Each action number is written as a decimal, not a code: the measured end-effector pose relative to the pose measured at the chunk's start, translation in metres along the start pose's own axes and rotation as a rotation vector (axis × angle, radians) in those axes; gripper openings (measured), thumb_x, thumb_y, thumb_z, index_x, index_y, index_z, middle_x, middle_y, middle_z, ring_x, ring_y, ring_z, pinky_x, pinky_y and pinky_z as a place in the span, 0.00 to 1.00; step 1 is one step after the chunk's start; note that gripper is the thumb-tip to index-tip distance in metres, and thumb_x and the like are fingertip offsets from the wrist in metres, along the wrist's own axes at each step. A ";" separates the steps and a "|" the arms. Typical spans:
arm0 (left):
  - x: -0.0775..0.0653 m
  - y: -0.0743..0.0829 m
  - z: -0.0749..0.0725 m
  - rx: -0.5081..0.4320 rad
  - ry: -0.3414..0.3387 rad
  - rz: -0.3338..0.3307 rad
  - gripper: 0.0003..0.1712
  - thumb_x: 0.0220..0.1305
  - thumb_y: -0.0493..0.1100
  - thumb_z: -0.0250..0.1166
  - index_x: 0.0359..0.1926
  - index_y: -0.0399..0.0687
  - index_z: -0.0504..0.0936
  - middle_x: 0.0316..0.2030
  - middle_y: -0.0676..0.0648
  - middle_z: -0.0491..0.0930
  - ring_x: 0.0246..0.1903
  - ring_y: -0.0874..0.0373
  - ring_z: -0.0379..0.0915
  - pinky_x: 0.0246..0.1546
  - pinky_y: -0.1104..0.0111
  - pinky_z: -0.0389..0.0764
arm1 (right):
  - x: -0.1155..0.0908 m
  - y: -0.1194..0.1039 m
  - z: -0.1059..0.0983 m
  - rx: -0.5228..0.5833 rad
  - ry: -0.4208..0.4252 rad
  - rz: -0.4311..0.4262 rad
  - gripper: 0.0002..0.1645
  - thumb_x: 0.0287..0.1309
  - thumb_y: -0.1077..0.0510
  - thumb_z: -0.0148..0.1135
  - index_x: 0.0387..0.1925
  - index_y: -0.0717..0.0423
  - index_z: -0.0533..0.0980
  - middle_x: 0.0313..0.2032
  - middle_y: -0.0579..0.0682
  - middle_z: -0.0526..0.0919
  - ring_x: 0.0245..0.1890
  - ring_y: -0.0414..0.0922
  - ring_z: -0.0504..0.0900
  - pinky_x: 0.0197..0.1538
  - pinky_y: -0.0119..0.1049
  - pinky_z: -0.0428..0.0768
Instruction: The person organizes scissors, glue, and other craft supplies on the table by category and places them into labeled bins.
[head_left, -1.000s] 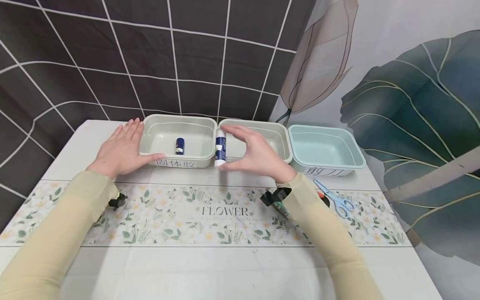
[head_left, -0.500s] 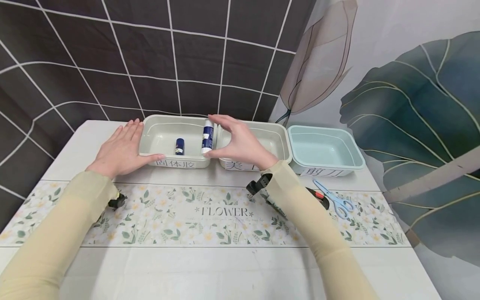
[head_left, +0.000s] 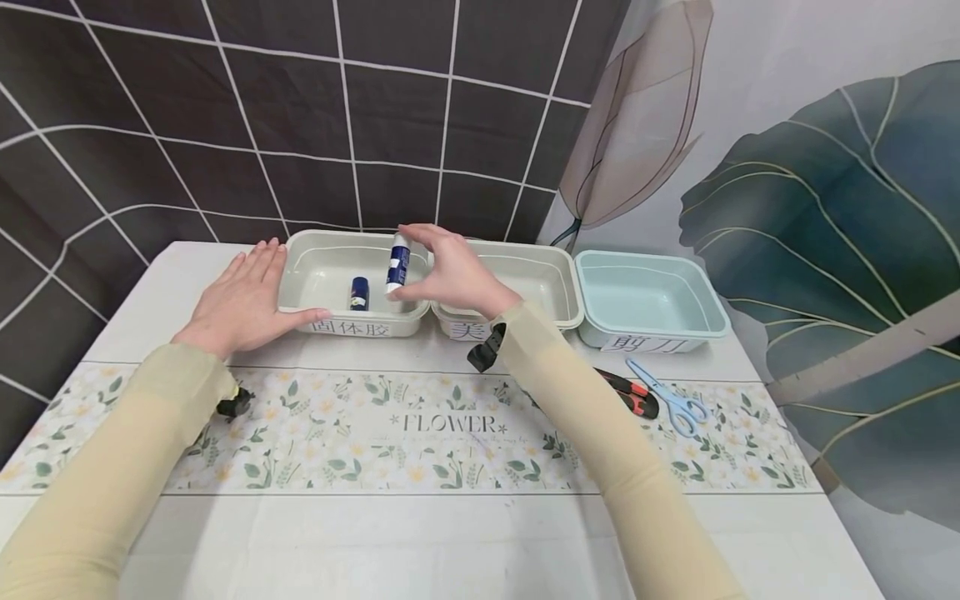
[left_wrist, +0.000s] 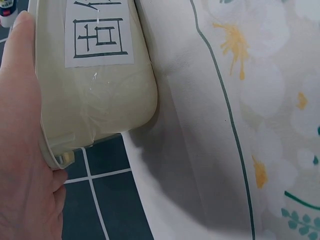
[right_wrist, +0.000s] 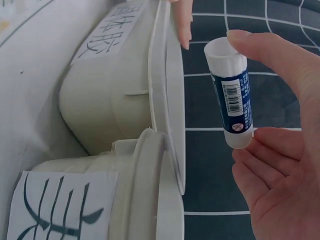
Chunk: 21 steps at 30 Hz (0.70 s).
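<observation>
Blue glue stick [head_left: 398,264], pinched, above bin [head_left: 318,275]

Inscriptions, left to right: left label [head_left: 352,328] on a cream bin [head_left: 360,236], 固体胶; middle label [head_left: 467,331] on a second cream bin [head_left: 528,249], 美, remainder hidden; right label [head_left: 643,343] on a pale blue bin [head_left: 592,335], 剪刀. Counter [head_left: 360,542], floral band: FLOWER between asterisk-like marks; smaller script beneath, illegible. Blue-and-white tube [right_wrist: 225,67]: barcode [right_wrist: 232,99] and red circle-and-slash sign [right_wrist: 237,127]; fine print illegible.
</observation>
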<state>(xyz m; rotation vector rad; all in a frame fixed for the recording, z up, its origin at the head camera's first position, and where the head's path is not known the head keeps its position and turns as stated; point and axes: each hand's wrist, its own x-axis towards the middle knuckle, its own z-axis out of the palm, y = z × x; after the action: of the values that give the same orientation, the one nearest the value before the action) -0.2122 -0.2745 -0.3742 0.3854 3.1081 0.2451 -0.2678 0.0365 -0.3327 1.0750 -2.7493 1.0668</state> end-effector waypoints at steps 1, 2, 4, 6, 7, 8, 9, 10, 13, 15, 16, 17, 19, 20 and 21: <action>0.000 0.000 0.000 -0.001 0.001 -0.001 0.72 0.61 0.80 0.54 0.77 0.25 0.39 0.77 0.26 0.39 0.77 0.35 0.34 0.76 0.48 0.36 | 0.002 0.001 0.001 -0.004 0.001 -0.001 0.59 0.42 0.44 0.84 0.73 0.60 0.67 0.69 0.50 0.72 0.68 0.41 0.69 0.68 0.28 0.65; 0.000 0.000 0.000 -0.001 0.002 0.000 0.72 0.61 0.80 0.54 0.77 0.24 0.39 0.77 0.26 0.39 0.77 0.35 0.34 0.76 0.48 0.36 | 0.004 0.001 0.002 -0.008 -0.003 0.004 0.59 0.42 0.44 0.84 0.73 0.60 0.67 0.70 0.50 0.71 0.68 0.41 0.69 0.68 0.27 0.65; 0.000 0.000 0.000 -0.002 0.001 0.000 0.72 0.61 0.80 0.54 0.77 0.24 0.39 0.77 0.26 0.38 0.77 0.35 0.33 0.76 0.48 0.36 | 0.006 0.003 0.005 -0.022 -0.018 0.017 0.61 0.43 0.42 0.84 0.74 0.60 0.65 0.71 0.50 0.70 0.70 0.40 0.67 0.69 0.26 0.62; 0.000 0.000 0.000 -0.003 0.000 0.000 0.72 0.61 0.80 0.54 0.77 0.25 0.39 0.77 0.26 0.38 0.77 0.35 0.33 0.76 0.48 0.35 | 0.008 0.005 0.007 -0.027 -0.033 0.027 0.62 0.45 0.41 0.82 0.75 0.61 0.63 0.73 0.51 0.68 0.71 0.40 0.65 0.69 0.25 0.60; 0.000 0.000 0.000 -0.002 -0.001 0.000 0.72 0.61 0.80 0.54 0.77 0.25 0.39 0.77 0.26 0.38 0.77 0.35 0.32 0.76 0.49 0.35 | 0.008 0.006 0.007 -0.028 -0.040 0.032 0.62 0.46 0.40 0.81 0.75 0.62 0.62 0.73 0.51 0.66 0.72 0.39 0.63 0.70 0.24 0.59; 0.000 0.000 0.000 -0.002 -0.001 -0.001 0.72 0.61 0.80 0.54 0.77 0.25 0.39 0.77 0.26 0.38 0.77 0.35 0.32 0.76 0.49 0.35 | 0.008 0.007 0.008 -0.026 -0.046 0.035 0.62 0.48 0.39 0.80 0.75 0.62 0.62 0.74 0.52 0.65 0.72 0.39 0.62 0.70 0.24 0.59; 0.000 0.000 0.000 -0.003 -0.003 -0.001 0.72 0.61 0.80 0.54 0.77 0.25 0.39 0.77 0.26 0.38 0.77 0.36 0.32 0.76 0.49 0.35 | 0.008 0.008 0.008 -0.024 -0.048 0.037 0.61 0.49 0.39 0.79 0.76 0.62 0.61 0.74 0.52 0.65 0.73 0.39 0.62 0.70 0.24 0.58; 0.000 0.000 0.000 -0.005 -0.003 -0.001 0.72 0.61 0.80 0.54 0.77 0.25 0.39 0.77 0.26 0.39 0.77 0.36 0.32 0.76 0.49 0.35 | 0.007 0.008 0.008 -0.019 -0.047 0.036 0.60 0.51 0.38 0.78 0.76 0.63 0.61 0.74 0.52 0.65 0.73 0.38 0.61 0.70 0.24 0.58; -0.001 0.000 0.000 -0.007 -0.006 -0.002 0.72 0.61 0.80 0.54 0.77 0.25 0.39 0.77 0.26 0.38 0.77 0.36 0.32 0.76 0.49 0.35 | 0.005 0.009 0.007 -0.007 -0.043 0.033 0.58 0.54 0.38 0.76 0.75 0.63 0.61 0.74 0.54 0.65 0.73 0.39 0.61 0.70 0.24 0.58; -0.001 0.000 0.000 -0.009 -0.007 -0.001 0.72 0.61 0.80 0.54 0.77 0.24 0.39 0.77 0.26 0.38 0.77 0.36 0.32 0.76 0.49 0.35 | 0.003 0.009 0.005 0.003 -0.042 0.034 0.57 0.55 0.38 0.75 0.75 0.62 0.62 0.74 0.53 0.65 0.73 0.39 0.60 0.71 0.25 0.58; -0.001 0.001 -0.001 -0.009 -0.007 -0.001 0.72 0.61 0.80 0.54 0.77 0.25 0.39 0.77 0.26 0.38 0.77 0.36 0.32 0.76 0.49 0.35 | 0.002 0.008 0.004 0.005 -0.042 0.035 0.57 0.55 0.38 0.75 0.75 0.62 0.62 0.74 0.53 0.65 0.73 0.38 0.60 0.71 0.25 0.58; -0.001 0.001 -0.001 -0.010 -0.008 -0.001 0.72 0.61 0.80 0.54 0.77 0.25 0.39 0.77 0.26 0.38 0.77 0.36 0.32 0.76 0.49 0.35 | 0.001 0.008 0.003 0.007 -0.042 0.034 0.56 0.56 0.37 0.75 0.75 0.62 0.62 0.74 0.53 0.65 0.73 0.38 0.60 0.71 0.25 0.58; -0.001 0.001 -0.001 -0.010 -0.006 0.000 0.72 0.61 0.80 0.54 0.77 0.25 0.39 0.77 0.26 0.38 0.77 0.36 0.32 0.76 0.49 0.35 | -0.001 0.008 0.001 0.010 -0.043 0.036 0.56 0.56 0.37 0.74 0.75 0.61 0.62 0.74 0.51 0.65 0.73 0.37 0.59 0.71 0.25 0.58; -0.001 0.001 -0.001 -0.011 -0.005 0.001 0.72 0.61 0.80 0.54 0.77 0.25 0.39 0.77 0.26 0.38 0.77 0.36 0.32 0.76 0.49 0.35 | -0.002 0.008 0.000 0.009 -0.041 0.033 0.56 0.56 0.37 0.74 0.75 0.61 0.63 0.74 0.51 0.66 0.73 0.37 0.60 0.71 0.25 0.58; -0.001 0.001 -0.001 -0.011 -0.003 0.002 0.72 0.61 0.80 0.54 0.77 0.25 0.40 0.77 0.26 0.38 0.77 0.36 0.32 0.76 0.48 0.35 | -0.003 0.008 -0.002 0.008 -0.040 0.032 0.55 0.56 0.37 0.74 0.75 0.60 0.63 0.74 0.50 0.66 0.73 0.37 0.60 0.71 0.25 0.58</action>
<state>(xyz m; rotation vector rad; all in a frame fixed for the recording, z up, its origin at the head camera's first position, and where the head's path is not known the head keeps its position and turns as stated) -0.2113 -0.2738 -0.3730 0.3877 3.1019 0.2609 -0.2709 0.0438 -0.3373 1.0684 -2.8054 1.0719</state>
